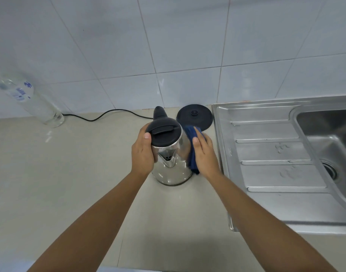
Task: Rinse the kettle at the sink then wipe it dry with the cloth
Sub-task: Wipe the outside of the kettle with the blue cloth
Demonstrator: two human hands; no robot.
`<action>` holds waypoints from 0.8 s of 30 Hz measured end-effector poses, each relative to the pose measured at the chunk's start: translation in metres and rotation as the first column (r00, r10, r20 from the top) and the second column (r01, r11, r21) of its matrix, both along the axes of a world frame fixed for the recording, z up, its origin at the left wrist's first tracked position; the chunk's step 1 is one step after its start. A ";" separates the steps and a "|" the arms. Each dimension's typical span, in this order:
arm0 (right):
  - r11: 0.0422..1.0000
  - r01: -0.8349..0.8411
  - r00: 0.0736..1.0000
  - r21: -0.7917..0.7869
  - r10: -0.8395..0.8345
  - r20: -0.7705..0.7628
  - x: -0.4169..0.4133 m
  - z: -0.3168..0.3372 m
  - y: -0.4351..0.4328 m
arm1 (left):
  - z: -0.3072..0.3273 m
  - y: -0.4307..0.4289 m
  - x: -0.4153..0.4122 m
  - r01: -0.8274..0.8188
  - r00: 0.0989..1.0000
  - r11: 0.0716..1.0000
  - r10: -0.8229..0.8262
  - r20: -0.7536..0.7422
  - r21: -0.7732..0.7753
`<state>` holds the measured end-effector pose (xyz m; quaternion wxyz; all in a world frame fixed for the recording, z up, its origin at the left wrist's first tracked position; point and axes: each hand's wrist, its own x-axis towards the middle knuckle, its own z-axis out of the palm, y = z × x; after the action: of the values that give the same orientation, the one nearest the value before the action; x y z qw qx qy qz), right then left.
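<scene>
kettle (171, 154) between hands, cloth (191, 148) under right hand (204, 152)

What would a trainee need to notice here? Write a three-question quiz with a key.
1. True or false: the kettle stands on its black base.
2. Which hand presses the blue cloth against the kettle?
3. The plastic bottle is: A) in the sink; B) on the counter's left, by the tiled wall; C) lying flat.

Key: 1 false, it stands on the counter in front of the base. 2 the right hand; the left hand steadies it. 3 B.
</scene>
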<state>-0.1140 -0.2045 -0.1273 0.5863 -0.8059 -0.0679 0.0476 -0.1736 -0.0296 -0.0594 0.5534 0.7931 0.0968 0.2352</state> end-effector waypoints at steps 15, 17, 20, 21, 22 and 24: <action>0.933 0.282 0.875 -0.222 -0.155 0.459 -0.108 -0.019 0.040 | -0.005 0.005 0.005 -0.035 0.999 0.999 0.035 -0.001 0.027; 0.909 0.268 0.889 -0.320 -0.105 0.446 -0.129 -0.042 0.040 | -0.005 0.006 0.004 -0.034 0.999 0.999 0.035 -0.005 0.018; 0.886 0.253 0.892 -0.389 -0.057 0.449 -0.139 -0.057 0.039 | -0.004 0.007 0.003 -0.015 1.000 0.999 0.016 -0.016 0.034; 0.889 0.259 0.896 -0.378 -0.075 0.438 -0.135 -0.052 0.038 | -0.004 0.006 0.003 -0.010 1.000 0.999 0.011 -0.013 0.043; 0.895 0.271 0.898 -0.354 -0.103 0.429 -0.130 -0.045 0.037 | -0.004 0.006 0.004 -0.008 1.000 0.998 0.009 -0.005 0.054; 0.906 0.301 0.893 -0.297 -0.158 0.421 -0.114 -0.029 0.035 | -0.004 0.007 0.005 -0.010 1.000 0.997 0.009 0.006 0.081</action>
<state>-0.2281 -0.1700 -0.1567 0.4074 -0.8937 -0.0754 -0.1719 -0.1683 -0.0223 -0.0634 0.5199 0.8138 0.0893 0.2439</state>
